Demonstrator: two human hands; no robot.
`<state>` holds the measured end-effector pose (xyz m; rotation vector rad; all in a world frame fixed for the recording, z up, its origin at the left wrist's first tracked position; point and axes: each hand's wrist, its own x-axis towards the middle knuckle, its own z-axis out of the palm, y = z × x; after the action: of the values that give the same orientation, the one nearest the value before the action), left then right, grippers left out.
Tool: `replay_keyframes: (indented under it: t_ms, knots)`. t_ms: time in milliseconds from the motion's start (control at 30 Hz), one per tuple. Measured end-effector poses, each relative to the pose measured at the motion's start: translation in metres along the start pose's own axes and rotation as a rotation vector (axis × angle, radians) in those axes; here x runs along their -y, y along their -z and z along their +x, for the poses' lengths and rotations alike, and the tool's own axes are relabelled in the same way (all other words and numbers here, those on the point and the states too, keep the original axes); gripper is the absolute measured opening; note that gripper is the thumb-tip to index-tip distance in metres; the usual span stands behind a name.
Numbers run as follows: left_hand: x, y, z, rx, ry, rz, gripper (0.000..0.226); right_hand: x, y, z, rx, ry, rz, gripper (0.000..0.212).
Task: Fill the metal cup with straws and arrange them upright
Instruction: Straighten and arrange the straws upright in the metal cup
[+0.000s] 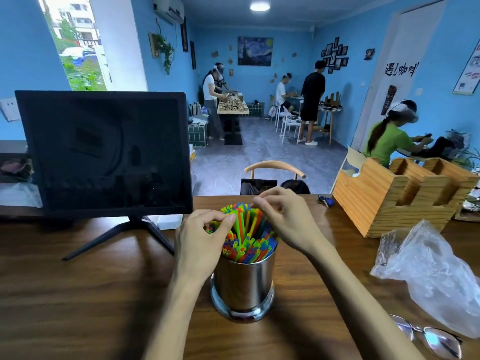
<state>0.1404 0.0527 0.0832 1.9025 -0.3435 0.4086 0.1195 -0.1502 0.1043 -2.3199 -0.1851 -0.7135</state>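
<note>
Grip: left hand [201, 236] and right hand [287, 220] both pinching straws [246, 237] in metal cup [242, 284], mid-worktop near front edge. Risk: a sideways tug could tip the cup or splay straws.

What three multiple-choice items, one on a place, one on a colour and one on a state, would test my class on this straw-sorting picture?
1. Where do the thin-framed eyeglasses lie?
A. right of the shiny metal cup
B. left of it
C. inside it

2. What colour is the room's back wall?
A. yellow
B. blue
C. white

3. What is the left hand doing?
A. lying flat on the brown wooden table
B. gripping the black monitor
C. pinching the multicoloured plastic straws

Answers: 1 A, they lie at the lower right; 2 B, blue paint shows; 3 C, its fingertips close on straw tops.
</note>
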Motion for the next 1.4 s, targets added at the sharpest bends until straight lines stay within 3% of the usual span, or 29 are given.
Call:
replay_keyframes:
  t_ms: [67,267,433,533,633,833,1200,1400]
  knots:
    - [0.001,0.001,0.0,0.003,-0.001,-0.005,0.009,-0.004,-0.001,0.009,-0.029,-0.042,-0.005,0.023]
    - [0.0,0.0,0.001,0.054,0.022,0.016,0.011,-0.002,-0.01,0.031,0.245,-0.148,-0.067,0.023]
    - [0.002,0.002,0.003,0.045,0.015,-0.012,0.012,-0.002,-0.009,0.033,0.2,-0.134,-0.033,0.017]
    - [0.004,0.002,0.007,0.03,-0.014,-0.083,0.006,0.007,-0.002,0.031,0.128,-0.113,0.121,0.016]
    - [0.007,-0.001,0.013,0.009,-0.017,-0.125,0.017,0.016,0.009,0.029,0.146,-0.161,0.339,0.014]
    - [0.01,-0.007,0.016,0.074,0.121,-0.205,0.013,0.019,0.02,0.028,0.166,-0.329,0.586,0.017]
    - [0.014,-0.016,0.01,0.074,0.274,-0.387,0.014,0.004,0.026,0.031,0.211,-0.652,0.9,0.016]
    - [0.007,-0.017,0.009,0.061,0.302,-0.383,0.014,0.0,0.028,0.032,0.2,-0.698,0.951,0.025]
